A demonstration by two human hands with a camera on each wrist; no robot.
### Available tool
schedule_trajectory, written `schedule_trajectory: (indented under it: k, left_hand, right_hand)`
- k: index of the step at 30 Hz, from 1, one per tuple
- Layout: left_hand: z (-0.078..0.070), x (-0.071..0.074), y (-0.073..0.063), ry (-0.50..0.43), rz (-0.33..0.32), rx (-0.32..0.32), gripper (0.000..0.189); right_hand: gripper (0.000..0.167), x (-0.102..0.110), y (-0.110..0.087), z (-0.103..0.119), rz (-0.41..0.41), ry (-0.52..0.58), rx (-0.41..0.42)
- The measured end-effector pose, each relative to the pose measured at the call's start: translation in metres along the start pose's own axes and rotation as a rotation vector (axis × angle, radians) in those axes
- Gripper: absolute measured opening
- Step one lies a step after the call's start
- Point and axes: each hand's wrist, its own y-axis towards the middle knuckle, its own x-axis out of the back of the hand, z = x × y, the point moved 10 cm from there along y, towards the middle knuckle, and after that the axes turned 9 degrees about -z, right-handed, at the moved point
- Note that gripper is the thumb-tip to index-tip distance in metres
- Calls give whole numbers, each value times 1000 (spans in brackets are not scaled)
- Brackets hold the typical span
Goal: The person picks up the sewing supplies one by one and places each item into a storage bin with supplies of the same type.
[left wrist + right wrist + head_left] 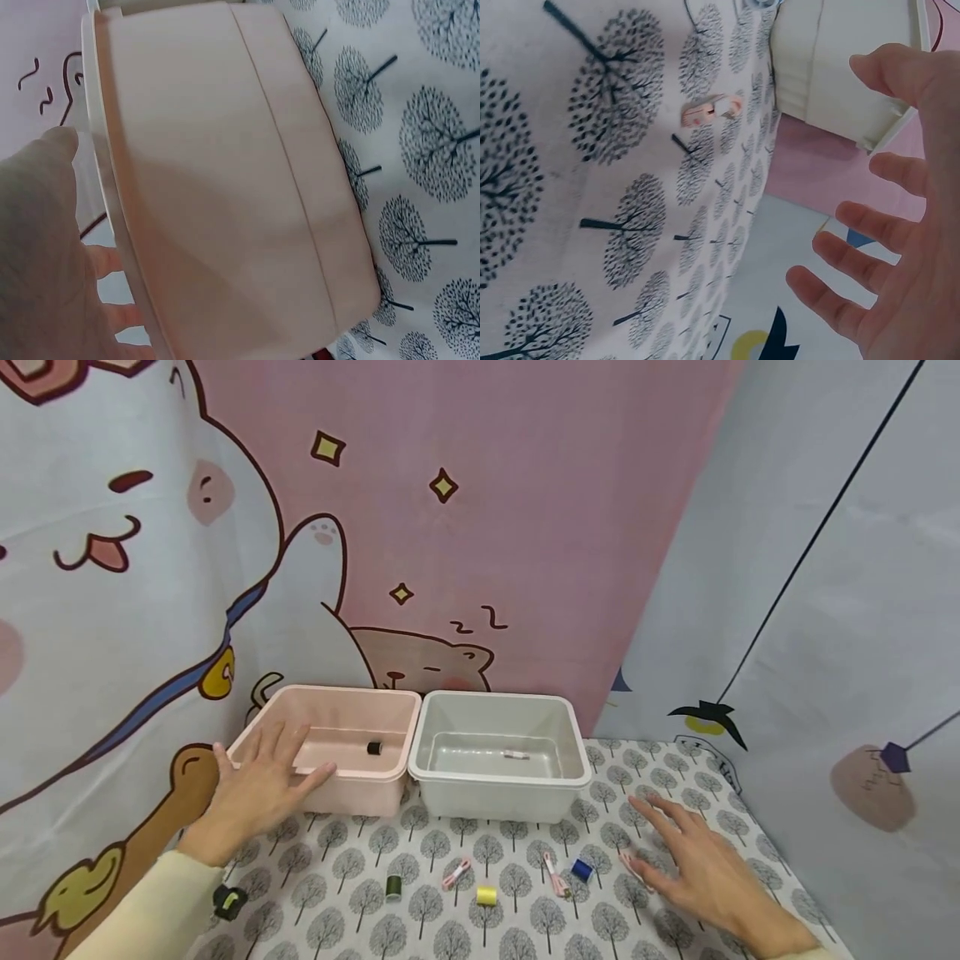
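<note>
My left hand [258, 789] is spread with straight fingers over the front left rim of the pink bin [360, 795]. A black spool of thread [374, 748] lies inside that bin. On the right, my right hand [693, 864] hovers with loosely spread fingers, holding nothing. Under its thumb, partly hidden, is a small pink bundled cable [636, 870], which shows fully as a pink bundle [711, 110] on the cloth in the right wrist view. Left of this hand lie a blue spool of thread [581, 870] and another pink bundled cable [556, 875].
A pale grey bin [491, 800] with a small pale bundle [516, 755] inside stands beside the pink one. A yellow spool [486, 895], a green spool [393, 887], a pink cable [456, 873] and a small black object [229, 902] lie on the tree-print cloth [450, 939].
</note>
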Motion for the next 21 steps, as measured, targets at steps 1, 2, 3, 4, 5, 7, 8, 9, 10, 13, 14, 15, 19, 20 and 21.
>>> schedule_trajectory:
  k: [1, 2, 3, 4, 5, 7, 8, 9, 10, 13, 14, 15, 19, 20, 21]
  left_hand:
    - [4, 0, 1, -2, -3, 0, 103]
    - [7, 0, 1, -5, -8, 0, 103]
    - [10, -1, 2, -9, -11, -1, 102]
    - [12, -1, 4, -14, -13, 0, 102]
    - [15, -2, 5, -20, -13, 3, 101]
    - [22, -4, 6, -35, -4, 19, 102]
    - [25, -5, 6, -41, 4, 29, 103]
    - [29, -7, 7, -47, 12, 41, 103]
    - [32, -8, 7, -53, 20, 52, 104]
    - [39, -10, 9, -62, 42, 72, 106]
    - [41, -11, 10, -62, 48, 74, 106]
    - [42, -10, 11, -63, 51, 74, 106]
    - [48, -10, 17, -58, 66, 73, 105]
    - [50, -10, 18, -57, 72, 74, 105]
    - [52, -10, 19, -59, 76, 76, 104]
  right_hand:
    - [89, -1, -1, 0, -3, 0, 6]
    - [89, -3, -2, -1, -7, 0, 11]
    - [90, -4, -3, -2, -12, 0, 17]
    - [90, -5, -4, -2, -17, 3, 22]
    - [90, -5, -5, -3, -21, 4, 28]
    - [90, -7, -6, -5, -23, 8, 40]
    - [90, -8, -6, -6, -22, 8, 45]
    - [90, -10, -7, -6, -20, 7, 50]
    - [90, -11, -7, -7, -18, 6, 54]
    - [89, -14, -8, -11, 0, -5, 55]
    - [88, -15, -8, -12, 7, -7, 54]
    - [87, -16, -8, -13, 16, -6, 51]
    - [88, -24, -9, -17, 74, 24, 37]
    - [89, -27, -10, -18, 97, 36, 30]
    - [90, -31, -10, -19, 126, 47, 24]
